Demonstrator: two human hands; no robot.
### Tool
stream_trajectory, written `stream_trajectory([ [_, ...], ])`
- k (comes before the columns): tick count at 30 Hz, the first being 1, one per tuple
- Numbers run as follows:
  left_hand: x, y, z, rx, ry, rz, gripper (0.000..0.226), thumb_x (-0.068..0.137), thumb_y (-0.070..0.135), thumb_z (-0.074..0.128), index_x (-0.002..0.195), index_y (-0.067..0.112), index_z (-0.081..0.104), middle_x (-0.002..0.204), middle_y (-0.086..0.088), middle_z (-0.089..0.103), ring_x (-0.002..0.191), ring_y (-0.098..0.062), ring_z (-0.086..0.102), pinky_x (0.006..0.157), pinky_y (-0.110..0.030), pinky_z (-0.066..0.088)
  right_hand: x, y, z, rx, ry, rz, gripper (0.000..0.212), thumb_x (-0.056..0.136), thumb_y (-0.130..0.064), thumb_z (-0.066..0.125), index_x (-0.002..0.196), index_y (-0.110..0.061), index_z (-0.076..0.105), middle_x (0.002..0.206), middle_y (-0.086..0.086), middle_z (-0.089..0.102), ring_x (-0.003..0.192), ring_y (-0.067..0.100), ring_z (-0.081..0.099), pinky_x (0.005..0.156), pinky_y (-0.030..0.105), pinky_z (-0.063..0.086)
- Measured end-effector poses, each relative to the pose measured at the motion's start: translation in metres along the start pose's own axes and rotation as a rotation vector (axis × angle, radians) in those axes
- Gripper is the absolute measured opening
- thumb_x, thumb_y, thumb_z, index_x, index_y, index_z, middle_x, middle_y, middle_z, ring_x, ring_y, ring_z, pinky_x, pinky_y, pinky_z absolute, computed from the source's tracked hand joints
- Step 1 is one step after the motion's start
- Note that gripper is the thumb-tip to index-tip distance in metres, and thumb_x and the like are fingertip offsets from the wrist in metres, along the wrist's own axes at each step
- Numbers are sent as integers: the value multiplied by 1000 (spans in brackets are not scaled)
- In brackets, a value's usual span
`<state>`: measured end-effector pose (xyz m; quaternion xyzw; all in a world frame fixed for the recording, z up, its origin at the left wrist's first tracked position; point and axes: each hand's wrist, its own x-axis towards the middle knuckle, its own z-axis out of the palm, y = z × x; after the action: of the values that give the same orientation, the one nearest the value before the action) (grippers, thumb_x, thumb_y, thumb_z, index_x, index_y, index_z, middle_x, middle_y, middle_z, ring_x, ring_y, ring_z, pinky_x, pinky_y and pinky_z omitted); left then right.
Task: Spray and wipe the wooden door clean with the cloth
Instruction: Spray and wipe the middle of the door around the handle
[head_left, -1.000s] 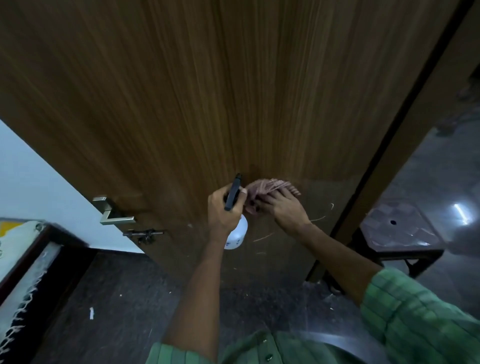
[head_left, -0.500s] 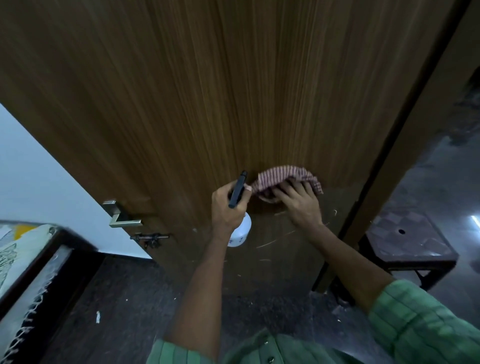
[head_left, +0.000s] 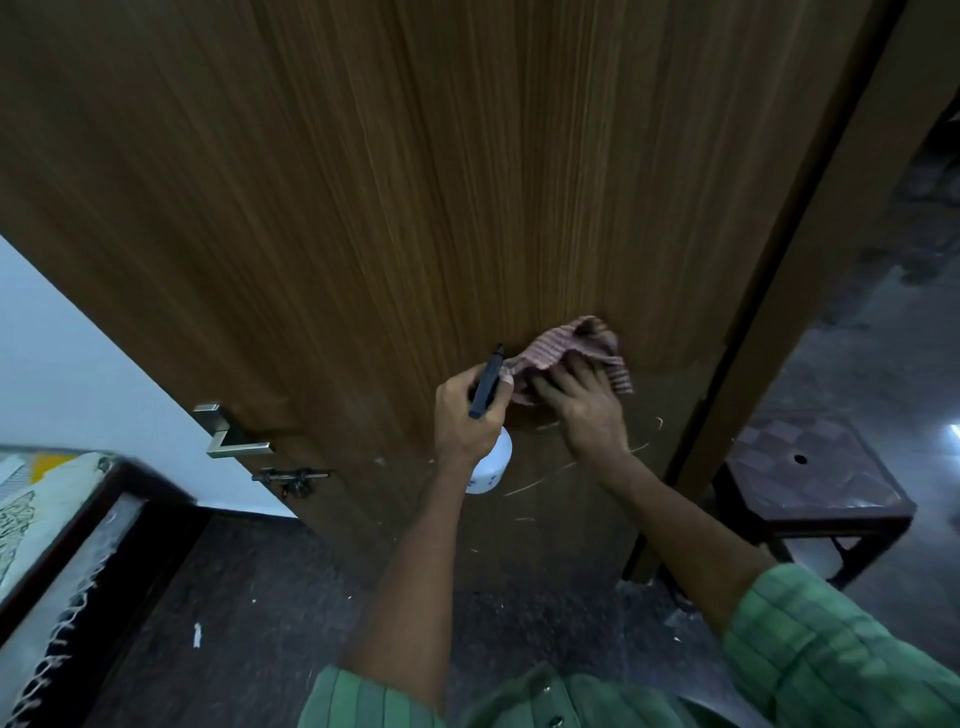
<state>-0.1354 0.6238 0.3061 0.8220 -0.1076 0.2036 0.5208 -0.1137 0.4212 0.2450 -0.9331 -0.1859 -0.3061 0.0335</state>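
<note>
The wooden door (head_left: 441, 182) fills most of the view, with pale scratch marks on its lower part. My left hand (head_left: 465, 415) grips a white spray bottle (head_left: 491, 465) with a black nozzle pointing up at the door. Right beside it, my right hand (head_left: 584, 405) presses a striped pink cloth (head_left: 566, 348) flat against the door, fingers spread over the cloth. The cloth's left end touches the bottle's nozzle area.
A metal lever handle (head_left: 228, 439) and a latch (head_left: 293, 478) sit on the door's left edge. A white wall (head_left: 78, 374) and a patterned bed edge (head_left: 47, 525) lie left. A dark stool (head_left: 815, 483) stands right of the door frame (head_left: 810, 291). Dark floor (head_left: 234, 623) below.
My right hand has slid the cloth up and to the right across the door. The left hand with the bottle has stayed close beside it.
</note>
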Motion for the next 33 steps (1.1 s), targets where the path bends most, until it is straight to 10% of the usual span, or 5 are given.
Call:
stream_trajectory([
  [6, 7, 5, 22, -11, -56, -6, 26, 99, 27, 67, 75, 15, 63, 60, -3, 59, 50, -29, 58, 47, -49, 48, -26, 34, 16, -113, -361, -302, 76, 76, -15, 84, 146, -26, 57, 153, 0, 52, 140, 28, 48, 118, 48, 36],
  [18, 11, 11, 53, -19, -84, 2, 29, 98, 27, 66, 74, 13, 62, 60, -2, 60, 50, -26, 59, 48, -49, 48, -42, 71, 19, -71, -317, -278, 75, 81, -19, 83, 149, -24, 53, 152, 0, 54, 142, 28, 46, 121, 48, 26],
  [22, 14, 12, 52, 15, -83, 36, 26, 99, 21, 67, 76, 9, 62, 61, -3, 58, 50, -24, 56, 47, -48, 46, -33, 67, 11, 0, -3, -33, 55, 92, -17, 63, 145, -21, 54, 149, 9, 56, 143, 35, 39, 120, 53, 24],
  [28, 15, 15, 56, -27, -103, 25, 30, 100, 25, 64, 74, 11, 62, 60, -4, 59, 48, -27, 59, 46, -48, 48, -52, 84, 27, -18, -270, -319, 72, 70, -15, 89, 137, -25, 66, 143, -1, 63, 131, 31, 59, 116, 48, 38],
  [33, 11, 17, 58, -12, -129, 26, 24, 101, 18, 66, 78, 10, 63, 64, -8, 60, 51, -28, 58, 44, -47, 47, -73, 100, 15, 107, 10, 141, 56, 92, -19, 67, 146, -21, 54, 146, 13, 58, 137, 42, 48, 114, 55, 33],
])
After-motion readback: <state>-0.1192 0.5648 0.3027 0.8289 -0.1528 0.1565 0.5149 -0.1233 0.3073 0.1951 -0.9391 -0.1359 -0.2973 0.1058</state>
